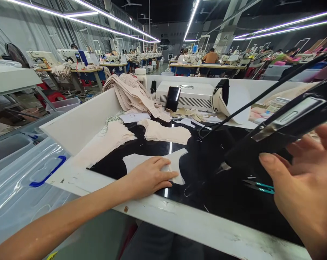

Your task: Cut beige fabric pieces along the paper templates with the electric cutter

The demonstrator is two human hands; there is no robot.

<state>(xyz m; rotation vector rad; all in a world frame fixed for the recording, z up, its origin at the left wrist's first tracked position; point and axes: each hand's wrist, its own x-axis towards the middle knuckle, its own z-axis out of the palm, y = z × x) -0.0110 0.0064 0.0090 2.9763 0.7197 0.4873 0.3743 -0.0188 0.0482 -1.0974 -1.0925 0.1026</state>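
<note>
My left hand point(149, 176) lies flat, fingers together, on a white cut fabric piece point(176, 162) that rests on the glossy black work surface point(206, 195). My right hand point(306, 187) is raised at the right with fingers spread, holding nothing, just below a black hinged press arm with a metal plate point(290, 124). Small teal-handled snips point(261, 186) lie on the black surface beside the right hand. Two stacks of beige cut pieces point(166, 131) sit farther back on the surface.
A white table rim point(196, 224) runs along the front. A heap of beige garments point(130, 92), a white machine box point(193, 95), a phone point(172, 98) and a white roll point(228, 101) stand behind. A clear plastic bin with a blue handle point(25, 180) is at left. Sewing stations and people fill the background.
</note>
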